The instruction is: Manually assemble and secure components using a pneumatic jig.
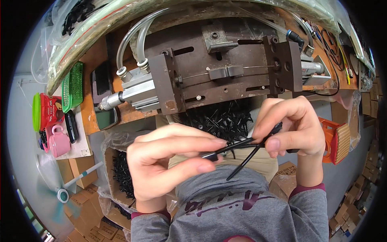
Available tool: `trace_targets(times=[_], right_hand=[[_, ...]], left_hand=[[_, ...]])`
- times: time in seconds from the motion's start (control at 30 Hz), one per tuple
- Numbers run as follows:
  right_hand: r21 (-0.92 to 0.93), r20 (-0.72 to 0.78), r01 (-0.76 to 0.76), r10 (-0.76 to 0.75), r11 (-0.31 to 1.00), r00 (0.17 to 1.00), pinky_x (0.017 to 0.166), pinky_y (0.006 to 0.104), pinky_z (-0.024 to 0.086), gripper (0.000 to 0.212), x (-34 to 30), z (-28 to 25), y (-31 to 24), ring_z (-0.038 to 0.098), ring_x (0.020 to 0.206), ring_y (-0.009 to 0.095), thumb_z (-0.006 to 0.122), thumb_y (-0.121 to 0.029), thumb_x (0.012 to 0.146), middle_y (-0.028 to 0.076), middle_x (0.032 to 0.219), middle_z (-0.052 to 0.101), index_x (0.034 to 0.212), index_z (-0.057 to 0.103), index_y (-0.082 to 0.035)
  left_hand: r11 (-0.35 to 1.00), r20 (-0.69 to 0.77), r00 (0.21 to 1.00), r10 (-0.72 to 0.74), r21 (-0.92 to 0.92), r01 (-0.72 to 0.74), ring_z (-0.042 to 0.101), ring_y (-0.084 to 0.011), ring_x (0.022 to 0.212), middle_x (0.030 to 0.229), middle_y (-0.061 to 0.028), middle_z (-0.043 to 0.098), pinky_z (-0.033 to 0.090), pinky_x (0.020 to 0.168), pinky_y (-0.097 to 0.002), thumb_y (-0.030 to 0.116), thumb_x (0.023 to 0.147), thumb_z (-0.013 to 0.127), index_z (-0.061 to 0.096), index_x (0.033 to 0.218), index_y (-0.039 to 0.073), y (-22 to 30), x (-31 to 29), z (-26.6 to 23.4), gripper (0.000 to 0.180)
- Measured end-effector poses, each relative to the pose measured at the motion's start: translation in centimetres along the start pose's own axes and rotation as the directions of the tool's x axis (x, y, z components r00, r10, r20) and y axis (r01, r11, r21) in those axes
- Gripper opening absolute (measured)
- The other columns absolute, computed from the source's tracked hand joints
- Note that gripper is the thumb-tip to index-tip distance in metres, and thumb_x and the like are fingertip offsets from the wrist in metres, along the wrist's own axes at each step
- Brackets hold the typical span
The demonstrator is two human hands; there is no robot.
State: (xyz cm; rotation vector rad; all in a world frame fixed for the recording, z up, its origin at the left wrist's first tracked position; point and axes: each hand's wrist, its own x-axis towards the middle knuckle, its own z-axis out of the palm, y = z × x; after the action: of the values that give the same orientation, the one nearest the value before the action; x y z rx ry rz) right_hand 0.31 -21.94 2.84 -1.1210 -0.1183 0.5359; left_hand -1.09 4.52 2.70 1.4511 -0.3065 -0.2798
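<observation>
Grey shirt (225, 220) lying nearest, the left hand (159, 161) and right hand (298, 129) are narrowly pinching black stemmed parts (243, 162) before the brown fixture (234, 82), apparently aligning them, the next move likely requiring steadiness.

The rods (244, 162) lie in both hands (159, 159); the machine (217, 88) stands ahead on the desk (91, 123); basket (72, 89) left, crate (327, 141) right.

We see dark letters (246, 201) on the grey shirt (242, 222), pale letters (51, 103) on the red tub (52, 119), and print on brown boxes (85, 209).
</observation>
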Motion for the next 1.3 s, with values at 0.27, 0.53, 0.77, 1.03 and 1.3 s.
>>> trace_targets(times=[0.27, 0.53, 0.77, 1.03, 1.3], right_hand=[[-0.178, -0.231, 0.233, -0.271, 0.956, 0.934, 0.053, 0.0201, 0.045, 0.017, -1.5, -0.8, 0.5, 0.061, 0.066, 0.01, 0.07, 0.003, 0.085, 0.014, 0.097, 0.067, 0.101, 0.07, 0.006], [-0.509, -0.359, 0.425, -0.633, 0.748, 0.685, 0.056, 0.0205, 0.045, 0.018, -2.2, -0.5, 1.1, 0.061, 0.069, 0.011, 0.066, 0.002, 0.089, 0.016, 0.109, 0.064, 0.106, 0.068, 0.005], [-0.607, -0.371, 0.428, -0.715, 0.67, 0.592, 0.058, 0.0202, 0.047, 0.019, -1.2, -0.1, 1.6, 0.062, 0.072, 0.011, 0.065, 0.006, 0.089, 0.015, 0.112, 0.065, 0.108, 0.07, 0.005], [-0.762, -0.202, 0.444, -0.824, 0.472, 0.53, 0.065, 0.022, 0.051, 0.021, 3.0, 1.6, 3.7, 0.064, 0.082, 0.014, 0.061, 0.008, 0.091, 0.016, 0.115, 0.065, 0.11, 0.069, 0.007], [-0.542, -0.162, 0.429, -0.591, 0.723, 0.791, 0.1, 0.0363, 0.05, 0.031, 3.3, 3.9, 3.6, 0.062, 0.117, 0.029, 0.05, -0.002, 0.098, 0.022, 0.126, 0.063, 0.125, 0.062, 0.01]], left_hand=[[0.789, -0.06, 0.948, 0.312, 0.572, -0.223, 0.069, -0.0178, 0.083, 0.112, -0.0143, 0.065, 0.059, 0.072, -0.0268, 0.006, 0.063, 0.09, 0.074, 0.099, -0.001, -1.4, 0.5, 1.8, 0.041], [0.324, 0.125, 0.885, 0.448, 0.9, -0.291, 0.064, -0.0179, 0.063, 0.124, -0.0142, 0.069, 0.05, 0.058, -0.0256, 0.006, 0.068, 0.083, 0.073, 0.093, 0.002, -4.7, 3.2, 5.1, 0.027], [0.226, 0.14, 0.9, 0.412, 0.941, -0.25, 0.056, -0.015, 0.055, 0.123, -0.0091, 0.07, 0.044, 0.052, -0.0265, 0.009, 0.069, 0.083, 0.073, 0.094, 0.005, -3.9, 4.1, 5.0, 0.027], [0.475, 0.104, 0.841, 0.531, 0.785, -0.397, 0.068, -0.0231, 0.076, 0.106, -0.0141, 0.072, 0.055, 0.061, -0.0295, 0.002, 0.061, 0.088, 0.069, 0.099, 0.001, -1.8, 3.8, 5.7, 0.043], [0.424, 0.022, 0.697, 0.717, 0.78, -0.46, 0.069, -0.0251, 0.087, 0.098, -0.0144, 0.071, 0.058, 0.072, -0.0309, -0.013, 0.063, 0.081, 0.07, 0.104, -0.003, -2.7, 4.6, 4.9, 0.044]])
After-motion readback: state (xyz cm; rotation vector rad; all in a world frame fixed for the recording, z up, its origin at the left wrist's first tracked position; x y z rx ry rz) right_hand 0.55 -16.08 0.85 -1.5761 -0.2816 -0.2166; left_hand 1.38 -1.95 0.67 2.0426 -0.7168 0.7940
